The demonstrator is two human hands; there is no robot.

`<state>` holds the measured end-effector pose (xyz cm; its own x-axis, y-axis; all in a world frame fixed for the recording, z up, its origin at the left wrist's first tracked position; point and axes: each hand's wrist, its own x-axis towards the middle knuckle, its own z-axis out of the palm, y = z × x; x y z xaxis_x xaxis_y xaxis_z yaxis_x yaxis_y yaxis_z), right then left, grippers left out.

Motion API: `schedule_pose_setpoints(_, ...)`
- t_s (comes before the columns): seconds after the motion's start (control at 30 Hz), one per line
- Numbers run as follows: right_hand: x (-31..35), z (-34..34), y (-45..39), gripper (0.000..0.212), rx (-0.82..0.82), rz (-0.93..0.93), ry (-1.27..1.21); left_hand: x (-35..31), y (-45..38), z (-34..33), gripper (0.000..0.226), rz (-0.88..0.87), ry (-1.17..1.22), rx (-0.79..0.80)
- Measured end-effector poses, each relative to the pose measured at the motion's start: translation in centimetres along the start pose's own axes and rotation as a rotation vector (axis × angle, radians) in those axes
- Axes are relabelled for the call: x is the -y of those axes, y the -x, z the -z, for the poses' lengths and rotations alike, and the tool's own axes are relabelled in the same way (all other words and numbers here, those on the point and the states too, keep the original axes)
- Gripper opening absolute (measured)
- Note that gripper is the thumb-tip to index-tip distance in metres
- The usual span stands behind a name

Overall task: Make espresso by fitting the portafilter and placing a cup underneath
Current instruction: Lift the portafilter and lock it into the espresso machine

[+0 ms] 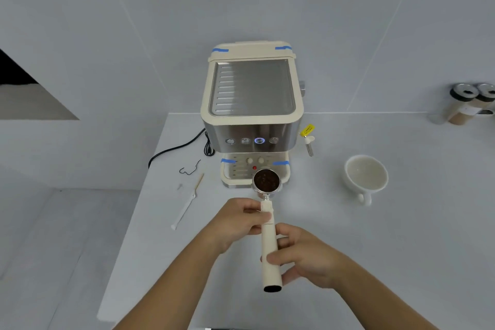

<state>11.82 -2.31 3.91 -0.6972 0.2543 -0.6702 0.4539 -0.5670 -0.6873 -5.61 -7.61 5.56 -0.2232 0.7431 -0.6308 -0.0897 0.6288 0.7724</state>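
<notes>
A cream and steel espresso machine point(251, 104) stands at the back of the white counter, one button lit blue. I hold the portafilter point(267, 222) level in front of its drip tray point(233, 174), the metal basket full of dark coffee grounds and pointing at the machine. My left hand point(235, 222) grips the upper end of the cream handle, my right hand point(305, 254) grips it lower down. An empty white cup point(366, 175) sits on the counter to the right of the machine, handle toward me.
A black power cord point(176, 149) runs off the machine's left side. A bent wire point(190, 169), a wooden stick and a white cleaning tool point(184, 209) lie left of the tray. Two lidded jars point(468, 104) stand far right. The counter's edge drops away on the left.
</notes>
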Motion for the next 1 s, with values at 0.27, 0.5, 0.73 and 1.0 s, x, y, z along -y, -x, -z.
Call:
schedule_pose_setpoints(0.27, 1.3, -0.8, -1.8, 0.035, -0.056, -0.010, -0.012, -5.1, 4.1, 5.7, 0.001, -0.409, -0.348, -0.444)
schedule_pose_setpoints(0.5, 3.4, -1.1, -3.9, 0.032, -0.107, 0.029, -0.043, -14.5, 4.6, 8.9, 0.016, -0.861, -0.669, -0.654)
schedule_pose_setpoints(0.73, 5.2, -1.3, -5.0, 0.034, -0.097, 0.100, -0.057, -17.8, -1.4, 8.2, 0.041, -0.769, -0.997, -0.303)
schedule_pose_setpoints(1.0, 5.8, -1.7, -6.0, 0.037, -0.101, 0.125, -0.051, -17.9, -3.7, 8.6, 0.062, -0.780, -1.267, -0.289)
